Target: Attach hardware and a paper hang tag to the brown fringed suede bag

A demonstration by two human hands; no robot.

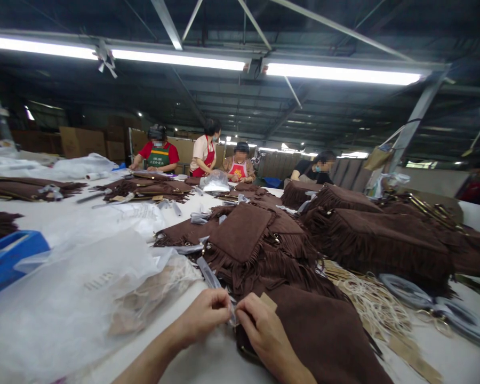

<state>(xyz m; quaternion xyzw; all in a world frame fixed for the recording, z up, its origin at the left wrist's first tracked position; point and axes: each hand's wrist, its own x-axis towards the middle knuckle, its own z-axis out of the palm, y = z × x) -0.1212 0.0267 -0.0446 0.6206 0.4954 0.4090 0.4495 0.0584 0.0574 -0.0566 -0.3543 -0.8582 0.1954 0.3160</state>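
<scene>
My left hand (208,313) and my right hand (262,325) are close together at the bottom centre, fingers pinched around a thin clear plastic strip (232,318) between them. Under and beside my right hand lies a dark brown suede bag (320,330), with a small tan tag (269,302) by my knuckles. Just beyond, fringed brown bags (244,232) are piled up, and a grey wrapped strap piece (208,272) points toward my fingers. The exact grip of the fingertips is too small to make out.
Clear plastic bags (76,298) and a blue dispenser (14,261) lie left. More fringed bags (384,242), tangled cream cords (378,304) and grey wrapped rings (404,290) are right. Several people work across the table (60,213).
</scene>
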